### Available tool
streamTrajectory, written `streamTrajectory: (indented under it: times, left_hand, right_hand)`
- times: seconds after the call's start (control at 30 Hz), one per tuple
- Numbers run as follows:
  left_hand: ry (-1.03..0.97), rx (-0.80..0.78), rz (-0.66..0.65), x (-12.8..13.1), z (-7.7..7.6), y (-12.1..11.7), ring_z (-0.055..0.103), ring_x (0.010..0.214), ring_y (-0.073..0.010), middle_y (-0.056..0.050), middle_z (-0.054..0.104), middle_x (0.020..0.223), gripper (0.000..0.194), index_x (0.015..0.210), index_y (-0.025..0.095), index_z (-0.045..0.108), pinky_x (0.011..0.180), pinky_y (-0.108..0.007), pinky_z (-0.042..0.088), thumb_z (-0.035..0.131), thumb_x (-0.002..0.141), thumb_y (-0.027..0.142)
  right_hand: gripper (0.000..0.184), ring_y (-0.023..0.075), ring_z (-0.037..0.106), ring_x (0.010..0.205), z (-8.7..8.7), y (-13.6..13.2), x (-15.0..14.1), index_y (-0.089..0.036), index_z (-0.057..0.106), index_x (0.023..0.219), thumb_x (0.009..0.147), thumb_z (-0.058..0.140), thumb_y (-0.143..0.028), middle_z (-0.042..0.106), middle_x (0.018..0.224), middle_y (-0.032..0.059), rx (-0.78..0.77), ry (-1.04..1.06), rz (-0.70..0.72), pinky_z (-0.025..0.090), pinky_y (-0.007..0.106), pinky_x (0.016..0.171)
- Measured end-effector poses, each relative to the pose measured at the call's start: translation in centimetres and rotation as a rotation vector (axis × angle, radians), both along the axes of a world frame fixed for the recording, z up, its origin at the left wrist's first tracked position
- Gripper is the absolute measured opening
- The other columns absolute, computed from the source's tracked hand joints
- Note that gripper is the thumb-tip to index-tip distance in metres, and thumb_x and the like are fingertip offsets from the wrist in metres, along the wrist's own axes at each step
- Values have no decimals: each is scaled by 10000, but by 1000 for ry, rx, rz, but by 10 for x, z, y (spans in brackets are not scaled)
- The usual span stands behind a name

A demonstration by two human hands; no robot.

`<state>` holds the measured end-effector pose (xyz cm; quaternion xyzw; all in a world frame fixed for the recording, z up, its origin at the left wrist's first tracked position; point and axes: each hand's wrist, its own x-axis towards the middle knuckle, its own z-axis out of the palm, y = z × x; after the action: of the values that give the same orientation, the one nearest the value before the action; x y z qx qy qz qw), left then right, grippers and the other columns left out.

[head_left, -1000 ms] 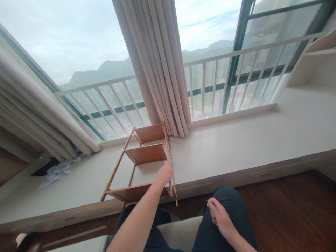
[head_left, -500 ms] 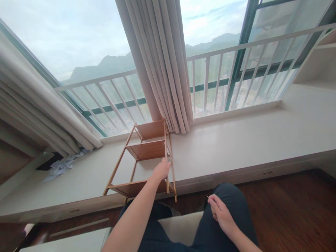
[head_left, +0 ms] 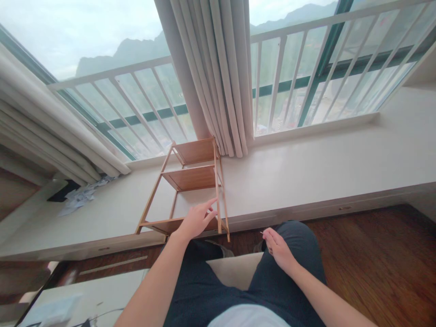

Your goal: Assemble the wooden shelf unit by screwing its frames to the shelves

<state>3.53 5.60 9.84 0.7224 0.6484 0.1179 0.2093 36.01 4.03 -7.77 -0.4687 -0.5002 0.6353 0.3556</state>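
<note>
A wooden shelf rack (head_left: 190,178) with three brown boards lies on the white window ledge, its near end jutting over the front edge. My left hand (head_left: 197,220) is just above its nearest board, fingers stretched out and apart. The fingertips are beside the right-hand post, and whether they touch it I cannot tell. My right hand (head_left: 279,250) rests by my right knee, closed in a pinch. A small thin pale rod (head_left: 262,233) sticks out from between its fingertips; most of it is hidden.
Behind the rack hangs a grey curtain (head_left: 218,81) before the window and its white railing (head_left: 279,77). Crumpled papers (head_left: 78,197) lie on the left of the ledge (head_left: 299,168). At the lower left is a white table (head_left: 112,290) with a cable on it.
My left hand has let go of the rack's right post and its fingers have spread. The view has tipped downward. My right hand still pinches the thin rod.
</note>
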Motion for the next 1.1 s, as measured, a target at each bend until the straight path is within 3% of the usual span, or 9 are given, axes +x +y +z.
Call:
streamTrajectory:
  times: [0.13,0.23,0.33,0.47,0.57,0.67,0.83,0.97,1.1]
  left_hand:
    - [40,40,-56,-6,-5,-22,601,1275,-270,-76,661,1388,540,1507,299,496,1087,-424,415,532,999,480]
    - [80,84,-45,-2,-13,-31,573,1314,-303,-110,631,1426,779,1545,268,434,1103,-459,390,696,880,579]
    - [102,148,-31,6,-22,-35,581,1295,-315,-120,644,1399,989,1566,262,388,1094,-476,376,791,753,655]
    - [101,199,-2,13,-30,-34,623,1216,-309,-113,688,1311,965,1528,263,451,1063,-472,380,789,730,688]
    - [100,209,-22,12,-32,-33,618,1224,-310,-111,686,1320,871,1471,258,523,1068,-475,372,768,754,688]
    - [101,212,-31,10,-33,-32,613,1234,-302,-111,682,1337,749,1414,250,579,1067,-471,368,739,807,659]
    - [81,195,-11,11,-34,-30,616,1227,-294,-116,687,1334,639,1380,242,606,1059,-462,359,700,870,614]
    - [67,185,26,15,-35,-29,621,1212,-289,-116,694,1325,548,1371,250,614,1055,-459,353,669,920,555]
    - [56,193,53,17,-35,-29,629,1198,-288,-117,696,1322,574,1423,243,573,1034,-443,358,661,933,530]
  right_hand:
    - [582,66,215,455,27,17,-36,-220,462,813,866,508,-798,267,549,-96,-37,98,36,164,199,423]
    - [565,53,243,429,49,24,-66,-216,440,779,888,514,-766,317,560,-88,-30,150,55,187,191,403]
    - [554,70,362,407,64,24,-93,-203,514,836,907,490,-752,419,546,-68,-6,170,46,311,197,391]
    - [646,150,609,544,76,21,-121,-184,595,1044,839,545,-794,610,699,11,-101,244,60,485,246,426]
    - [613,157,671,667,82,21,-133,-188,581,913,809,596,-792,706,1042,105,-101,279,41,563,280,511]
    - [602,163,686,725,83,22,-139,-195,498,777,816,603,-786,692,1240,119,-57,269,39,617,346,659]
    - [589,197,696,792,79,28,-146,-205,572,851,841,564,-794,721,1172,110,4,211,19,616,404,808]
    - [572,206,694,808,77,34,-151,-204,637,972,899,508,-756,732,1029,93,67,154,10,605,389,804]
    - [576,212,696,823,77,39,-153,-211,632,983,913,472,-761,727,1004,80,104,92,7,593,373,794]
